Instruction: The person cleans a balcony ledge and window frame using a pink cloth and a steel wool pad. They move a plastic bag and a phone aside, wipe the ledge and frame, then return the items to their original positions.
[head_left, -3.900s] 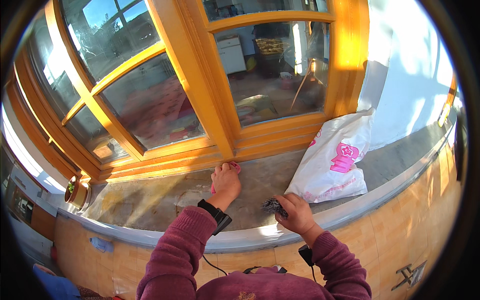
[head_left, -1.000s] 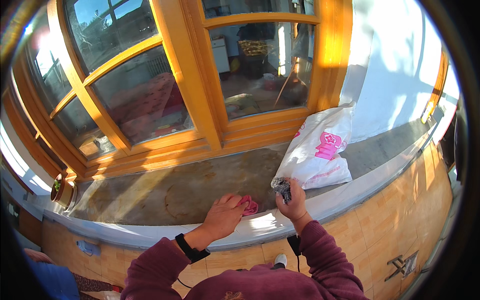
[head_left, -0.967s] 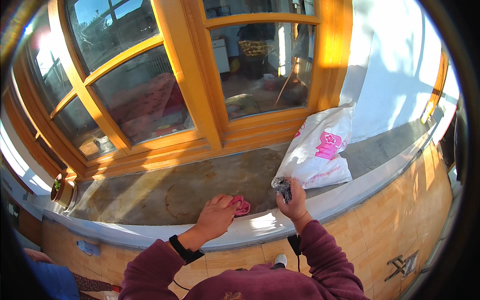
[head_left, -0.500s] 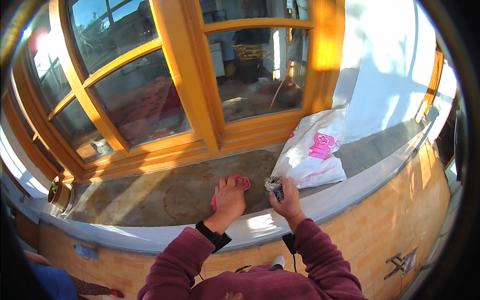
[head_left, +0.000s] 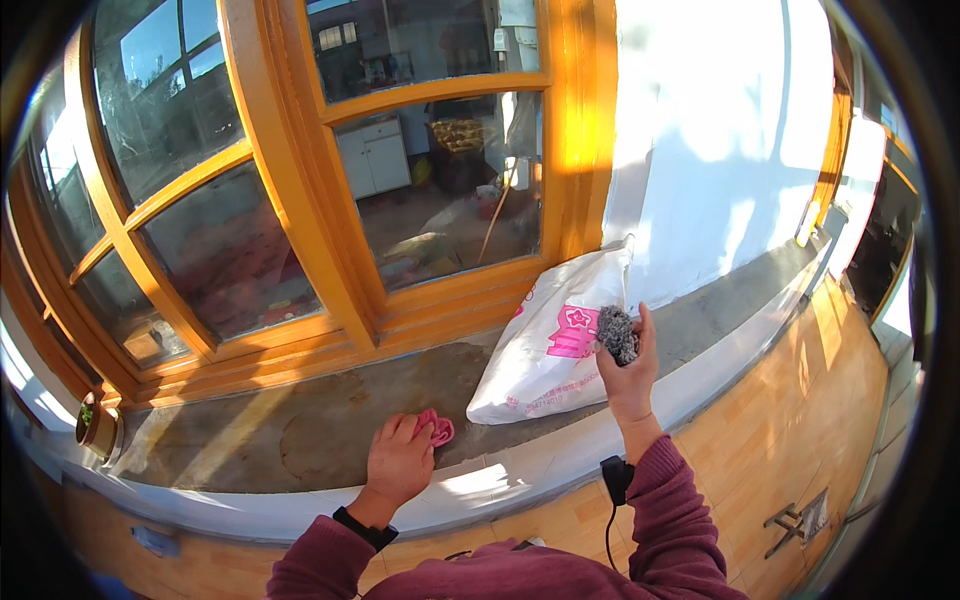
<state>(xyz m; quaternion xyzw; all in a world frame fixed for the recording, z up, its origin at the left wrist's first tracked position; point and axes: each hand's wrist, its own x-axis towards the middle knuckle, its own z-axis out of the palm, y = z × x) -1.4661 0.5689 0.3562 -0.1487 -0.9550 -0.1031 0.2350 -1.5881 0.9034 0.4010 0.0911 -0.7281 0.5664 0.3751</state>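
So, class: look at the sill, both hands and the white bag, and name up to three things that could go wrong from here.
1. The left hand presses a pink cloth close to the front edge of the stone sill; a wide swipe might push it off.
2. The right hand holds a grey scrubber right beside the white plastic bag; it could knock or snag the bag.
3. The small pot sits at the sill's far left end, where a sweep could tip it.

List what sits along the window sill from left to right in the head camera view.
Small plant pot → left hand pressing a pink cloth → white plastic bag → right hand raised, holding a grey scrubbing pad.
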